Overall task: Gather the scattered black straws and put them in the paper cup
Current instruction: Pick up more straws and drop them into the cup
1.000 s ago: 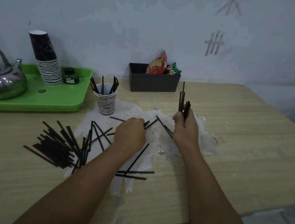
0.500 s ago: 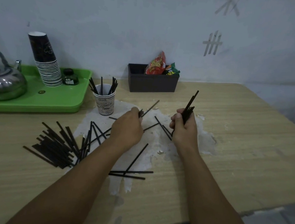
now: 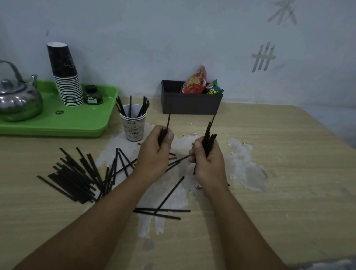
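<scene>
Left hand (image 3: 153,154) grips an upright straw (image 3: 168,122); right hand (image 3: 208,162) clutches a bundle (image 3: 208,138). Left of both hands, the cup (image 3: 132,127) holds several straws. More straws (image 3: 75,174) lie scattered below and left.

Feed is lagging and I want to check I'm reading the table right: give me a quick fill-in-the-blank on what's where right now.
1. The white paper cup holding black straws stands just right of the ____ plastic tray.
2. The right hand grips a bunch of black straws; the left hand holds ____ of them.
3. The biggest pile of loose black straws lies to the ____ of the left hand.
4. The steel kettle sits on the ____.

Missing words: green; fewer; left; tray
</scene>
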Tool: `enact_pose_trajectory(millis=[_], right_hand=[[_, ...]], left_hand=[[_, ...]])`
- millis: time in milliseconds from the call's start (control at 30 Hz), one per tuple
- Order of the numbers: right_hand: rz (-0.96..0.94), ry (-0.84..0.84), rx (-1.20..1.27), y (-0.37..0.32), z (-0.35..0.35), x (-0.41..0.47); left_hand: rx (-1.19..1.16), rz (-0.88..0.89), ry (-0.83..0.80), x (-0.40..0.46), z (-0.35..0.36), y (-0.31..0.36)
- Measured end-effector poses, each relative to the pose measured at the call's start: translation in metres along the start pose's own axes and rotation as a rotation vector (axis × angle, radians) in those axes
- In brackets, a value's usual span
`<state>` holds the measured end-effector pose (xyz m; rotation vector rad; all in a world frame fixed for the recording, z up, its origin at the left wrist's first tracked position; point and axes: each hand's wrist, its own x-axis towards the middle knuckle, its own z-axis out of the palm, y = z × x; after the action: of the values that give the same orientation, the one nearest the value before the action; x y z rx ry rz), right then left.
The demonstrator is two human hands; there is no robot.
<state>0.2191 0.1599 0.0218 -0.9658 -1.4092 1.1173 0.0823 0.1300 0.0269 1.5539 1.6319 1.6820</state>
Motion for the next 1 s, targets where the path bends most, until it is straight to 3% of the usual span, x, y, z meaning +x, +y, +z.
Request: enact_pose_trajectory(millis=[233,700,900,1000], right_hand=[[0.014,-0.006,0.025,-0.002,-0.002,-0.001],[0.083,0.044,-0.009,-0.002,0.002,0.003],[0.131,0.046,-0.019,0.001,0.008,0.006],[0.128,0.078,-0.016,0.000,0.011,0.009]], left_hand=[[-0.106,-0.143,-0.017,-0.004,0.001,-0.003],[-0.176,-0.201,0.054,-0.002,-0.008,-0.004],[-0.268,-0.297,0.164,0.002,-0.017,-0.002],[-0.191,-0.314,0.283,0.010,-0.034,-0.001]])
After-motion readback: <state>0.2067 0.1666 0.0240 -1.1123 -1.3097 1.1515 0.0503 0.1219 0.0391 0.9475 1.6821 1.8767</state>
